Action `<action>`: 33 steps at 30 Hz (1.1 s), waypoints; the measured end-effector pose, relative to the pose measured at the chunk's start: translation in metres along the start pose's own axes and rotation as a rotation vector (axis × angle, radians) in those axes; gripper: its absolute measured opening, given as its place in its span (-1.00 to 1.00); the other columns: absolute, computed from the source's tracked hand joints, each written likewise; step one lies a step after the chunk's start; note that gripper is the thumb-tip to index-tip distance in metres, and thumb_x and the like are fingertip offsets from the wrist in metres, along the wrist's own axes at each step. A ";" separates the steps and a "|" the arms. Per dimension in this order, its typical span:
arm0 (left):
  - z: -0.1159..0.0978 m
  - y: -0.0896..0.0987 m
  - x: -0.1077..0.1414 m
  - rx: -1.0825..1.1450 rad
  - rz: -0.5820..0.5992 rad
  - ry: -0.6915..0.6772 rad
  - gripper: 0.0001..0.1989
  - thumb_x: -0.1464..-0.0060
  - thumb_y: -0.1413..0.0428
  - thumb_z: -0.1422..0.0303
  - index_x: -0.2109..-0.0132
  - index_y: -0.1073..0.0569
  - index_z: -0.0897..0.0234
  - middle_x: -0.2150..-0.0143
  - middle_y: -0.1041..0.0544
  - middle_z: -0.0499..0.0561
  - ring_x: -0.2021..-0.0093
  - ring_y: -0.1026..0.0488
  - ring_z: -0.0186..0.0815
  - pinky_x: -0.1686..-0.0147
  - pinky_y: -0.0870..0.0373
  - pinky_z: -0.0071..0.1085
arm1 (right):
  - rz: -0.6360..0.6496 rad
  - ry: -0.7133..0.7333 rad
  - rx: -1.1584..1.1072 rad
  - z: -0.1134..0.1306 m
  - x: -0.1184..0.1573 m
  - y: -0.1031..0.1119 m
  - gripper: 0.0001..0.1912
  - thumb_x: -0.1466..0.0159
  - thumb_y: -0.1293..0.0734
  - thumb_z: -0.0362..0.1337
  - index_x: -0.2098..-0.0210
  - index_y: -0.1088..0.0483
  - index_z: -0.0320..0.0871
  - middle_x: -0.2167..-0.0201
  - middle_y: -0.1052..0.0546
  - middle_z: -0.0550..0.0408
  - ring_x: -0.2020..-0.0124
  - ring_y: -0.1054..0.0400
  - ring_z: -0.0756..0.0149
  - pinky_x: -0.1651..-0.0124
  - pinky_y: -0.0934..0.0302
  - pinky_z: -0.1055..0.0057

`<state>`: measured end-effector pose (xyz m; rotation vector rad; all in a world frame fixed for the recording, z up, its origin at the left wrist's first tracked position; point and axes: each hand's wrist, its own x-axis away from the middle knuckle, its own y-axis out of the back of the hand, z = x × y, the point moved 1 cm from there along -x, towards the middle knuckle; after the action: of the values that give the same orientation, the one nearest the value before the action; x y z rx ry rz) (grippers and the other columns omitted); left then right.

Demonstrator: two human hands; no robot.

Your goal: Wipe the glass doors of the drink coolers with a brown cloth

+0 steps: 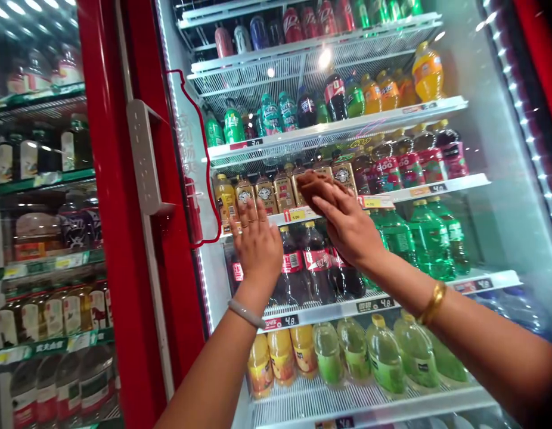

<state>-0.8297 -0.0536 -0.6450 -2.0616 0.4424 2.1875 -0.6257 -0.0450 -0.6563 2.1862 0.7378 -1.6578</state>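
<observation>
Before me is a glass door (441, 238) of a drinks fridge with a red frame. My left hand (259, 247), a grey band at its wrist, is raised flat toward the glass with fingers stretched out and nothing in it. To its right and a little higher, my right hand (350, 223) presses a folded brown cloth (318, 186) toward the glass; a gold bangle (433, 302) is on that wrist. Gold-labelled bottles (264, 193) stand on the shelf behind the hands, dark cola bottles (316, 262) on the shelf below.
A grey door handle (146, 158) juts from the red frame (101, 179) at the left. Beyond it, a second fridge holds several rows of bottles (73, 316). Inside the nearer fridge, green bottles (430, 235) and orange juice bottles (282, 356) line the lower shelves.
</observation>
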 end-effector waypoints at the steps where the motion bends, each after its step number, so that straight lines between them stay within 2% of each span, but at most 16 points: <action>1: -0.014 -0.002 -0.004 -0.014 0.028 -0.011 -0.36 -0.43 0.11 0.35 -0.56 -0.05 0.42 -0.62 0.03 0.22 -0.63 0.16 -0.06 -0.58 0.32 0.10 | -0.039 -0.042 0.018 -0.004 -0.003 -0.002 -0.44 -0.45 -0.23 -0.46 -0.37 -0.35 0.06 -0.49 -0.28 0.05 -0.53 -0.13 0.10 -0.54 -0.14 -0.10; 3: -0.040 -0.007 -0.014 -0.042 0.064 -0.030 -0.37 -0.44 0.14 0.36 -0.56 -0.04 0.39 -0.63 0.04 0.19 -0.63 0.16 -0.11 -0.58 0.38 0.08 | -0.058 -0.075 0.023 -0.004 -0.004 -0.006 -0.48 -0.45 -0.24 -0.43 -0.36 -0.39 0.00 -0.49 -0.28 -0.03 -0.53 -0.13 0.01 -0.54 -0.12 -0.13; 5: -0.059 -0.011 -0.023 -0.059 0.084 -0.071 -0.37 -0.43 0.16 0.40 -0.56 -0.04 0.40 -0.63 0.05 0.17 -0.64 0.19 -0.14 -0.59 0.36 0.01 | -0.007 -0.050 -0.001 -0.004 0.003 -0.005 -0.47 -0.47 -0.23 -0.40 -0.39 -0.36 0.03 -0.51 -0.25 -0.01 -0.53 -0.13 0.03 -0.55 -0.13 -0.09; 8: -0.072 -0.018 -0.031 -0.053 0.086 -0.132 -0.35 -0.42 0.15 0.41 -0.57 -0.01 0.45 -0.64 0.08 0.17 -0.64 0.20 -0.15 -0.61 0.31 -0.07 | 0.080 0.029 -0.018 -0.020 0.018 0.012 -0.36 -0.48 -0.21 -0.41 -0.48 -0.20 0.17 -0.53 -0.21 0.10 -0.53 -0.12 0.08 -0.54 -0.16 -0.08; 11: -0.073 -0.024 -0.032 -0.039 0.051 -0.136 -0.35 -0.45 0.16 0.34 -0.57 0.03 0.47 -0.63 0.06 0.19 -0.63 0.17 -0.13 -0.61 0.29 -0.06 | 0.019 -0.049 0.034 -0.041 0.016 0.025 -0.29 -0.41 -0.25 -0.47 -0.47 -0.21 0.21 -0.52 -0.22 0.11 -0.52 -0.15 -0.03 -0.53 -0.14 -0.22; 14: -0.071 -0.026 -0.029 -0.024 0.020 -0.136 -0.35 -0.47 0.17 0.30 -0.57 0.02 0.46 -0.63 0.03 0.20 -0.63 0.15 -0.12 -0.61 0.26 -0.02 | -0.093 -0.180 0.064 -0.039 0.002 0.015 -0.28 -0.34 -0.28 -0.50 -0.43 -0.29 0.11 -0.52 -0.22 0.02 -0.53 -0.11 -0.11 -0.52 -0.15 -0.24; 16: -0.070 -0.026 -0.028 -0.022 0.028 -0.143 -0.37 -0.46 0.18 0.33 -0.56 -0.02 0.45 -0.62 -0.02 0.19 -0.63 0.13 -0.12 -0.61 0.25 -0.02 | -0.090 -0.140 0.041 -0.025 0.001 0.005 -0.32 -0.37 -0.28 -0.47 -0.42 -0.30 0.10 -0.52 -0.23 0.01 -0.54 -0.09 -0.06 -0.52 -0.16 -0.20; 18: -0.069 -0.025 -0.028 -0.023 0.041 -0.154 -0.38 -0.45 0.17 0.35 -0.55 -0.06 0.46 -0.62 -0.02 0.19 -0.63 0.14 -0.11 -0.61 0.25 -0.02 | -0.040 -0.014 -0.007 -0.017 0.009 0.004 -0.37 -0.42 -0.27 -0.42 -0.42 -0.27 0.15 -0.51 -0.24 0.03 -0.53 -0.12 0.03 -0.51 -0.19 -0.16; 21: -0.069 -0.026 -0.028 -0.007 0.031 -0.148 -0.36 -0.44 0.15 0.36 -0.56 -0.02 0.44 -0.63 0.03 0.18 -0.63 0.15 -0.10 -0.61 0.25 0.00 | 0.027 0.137 -0.056 -0.028 0.022 0.017 -0.39 -0.44 -0.26 -0.41 -0.40 -0.27 0.21 -0.50 -0.28 0.10 -0.49 -0.20 0.09 -0.49 -0.21 -0.14; 22: -0.070 -0.026 -0.028 0.001 0.024 -0.144 -0.36 -0.45 0.15 0.35 -0.57 0.00 0.43 -0.63 0.05 0.17 -0.63 0.16 -0.10 -0.61 0.25 0.00 | 0.022 0.137 -0.044 -0.036 0.021 0.022 -0.38 -0.42 -0.26 -0.44 -0.39 -0.29 0.20 -0.49 -0.29 0.10 -0.48 -0.22 0.07 -0.50 -0.19 -0.17; 24: -0.071 -0.027 -0.028 0.013 0.017 -0.155 -0.36 -0.45 0.15 0.35 -0.58 0.02 0.40 -0.64 0.09 0.15 -0.64 0.17 -0.11 -0.61 0.27 0.01 | -0.035 0.041 0.008 -0.049 0.010 0.024 -0.36 -0.36 -0.27 -0.48 -0.35 -0.35 0.14 -0.48 -0.31 0.07 -0.48 -0.21 0.00 -0.51 -0.15 -0.23; 27: -0.071 -0.028 -0.026 0.014 0.012 -0.204 -0.38 -0.46 0.17 0.35 -0.57 -0.03 0.41 -0.63 0.08 0.18 -0.63 0.15 -0.09 -0.61 0.30 0.02 | -0.133 -0.112 0.053 -0.046 -0.009 0.012 -0.37 -0.31 -0.30 -0.48 -0.32 -0.40 0.08 -0.47 -0.31 0.03 -0.50 -0.18 -0.05 -0.52 -0.13 -0.23; 30: -0.070 -0.028 -0.026 0.032 0.026 -0.228 -0.41 -0.45 0.17 0.38 -0.54 -0.13 0.41 -0.60 -0.08 0.18 -0.63 0.13 -0.10 -0.62 0.31 0.03 | -0.076 -0.017 -0.007 -0.029 -0.002 0.005 -0.47 -0.39 -0.27 -0.43 -0.29 -0.43 0.08 -0.49 -0.29 0.06 -0.51 -0.17 0.05 -0.56 -0.10 -0.15; 33: -0.070 -0.028 -0.027 0.065 0.034 -0.215 -0.37 -0.42 0.13 0.39 -0.56 -0.08 0.32 -0.61 -0.07 0.11 -0.64 0.15 -0.13 -0.61 0.29 0.03 | 0.038 0.151 -0.104 -0.033 0.022 0.020 -0.48 -0.44 -0.24 -0.40 -0.32 -0.39 0.16 -0.50 -0.27 0.13 -0.51 -0.17 0.14 -0.53 -0.17 -0.10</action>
<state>-0.7533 -0.0433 -0.6252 -1.7747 0.5215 2.3470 -0.5836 -0.0397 -0.6692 2.2553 0.7980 -1.4158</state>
